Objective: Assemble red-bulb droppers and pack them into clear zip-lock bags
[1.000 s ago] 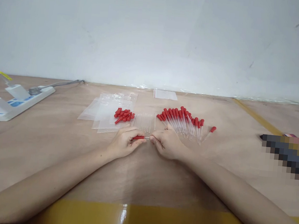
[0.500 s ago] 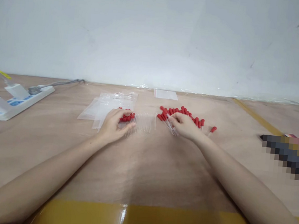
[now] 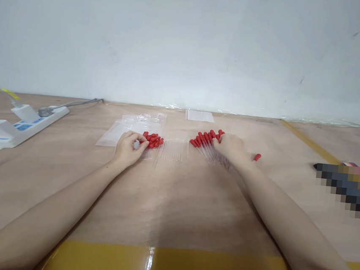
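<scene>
My left hand (image 3: 128,150) is closed in a pinch at the left edge of a small pile of red rubber bulbs (image 3: 154,141). Its thumb and forefinger meet on a bulb there. To the right of that pile lie thin clear glass tubes (image 3: 172,149), side by side in a row. My right hand (image 3: 230,149) bends its fingers against a fanned row of droppers (image 3: 205,138), clear tubes with red bulbs on their far ends. The palm hides the right part of this row. One more dropper (image 3: 257,157) lies apart, right of the hand.
Clear plastic bags (image 3: 111,135) lie behind my left hand, and a small zip bag (image 3: 200,116) lies near the wall. A white power strip (image 3: 46,120) with plugs and cords sits at the left. A dark, pixelated object (image 3: 343,189) lies at the right.
My left hand has drawn slightly left and closed its fingers at the red bulbs. My right hand has moved right along the droppers; the dropper it held raised now cannot be singled out.
</scene>
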Available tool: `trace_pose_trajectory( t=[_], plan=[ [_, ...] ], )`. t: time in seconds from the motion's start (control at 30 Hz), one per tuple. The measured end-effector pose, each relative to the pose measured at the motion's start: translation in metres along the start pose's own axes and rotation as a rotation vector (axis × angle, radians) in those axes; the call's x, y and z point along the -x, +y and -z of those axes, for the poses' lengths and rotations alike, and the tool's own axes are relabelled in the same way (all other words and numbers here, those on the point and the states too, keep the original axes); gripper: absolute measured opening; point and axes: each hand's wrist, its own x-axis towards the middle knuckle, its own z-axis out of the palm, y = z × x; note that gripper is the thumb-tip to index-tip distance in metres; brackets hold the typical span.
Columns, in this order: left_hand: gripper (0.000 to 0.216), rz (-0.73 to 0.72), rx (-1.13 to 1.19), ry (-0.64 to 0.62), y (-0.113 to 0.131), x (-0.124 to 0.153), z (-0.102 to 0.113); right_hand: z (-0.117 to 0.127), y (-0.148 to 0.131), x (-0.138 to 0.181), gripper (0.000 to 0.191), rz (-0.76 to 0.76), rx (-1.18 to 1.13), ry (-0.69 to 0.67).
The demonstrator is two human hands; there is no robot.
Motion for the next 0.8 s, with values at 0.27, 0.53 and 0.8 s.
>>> trace_pose_trajectory(
  t=[0.27, 0.53, 0.8],
  plan=[
    [0.014, -0.046, -0.041, -0.024, 0.006, -0.004, 0.003, 0.006, -0.015, 0.01, 0.033, 0.071, -0.022, 0.08],
    [0.021, -0.03, -0.02, -0.101, 0.008, -0.014, -0.007, -0.004, -0.061, 0.024, 0.026, 0.233, -0.168, -0.142],
    [0.018, -0.012, -0.098, -0.116, 0.006, -0.019, -0.015, -0.01, -0.081, 0.018, 0.029, 0.168, -0.117, -0.284]
  ],
)
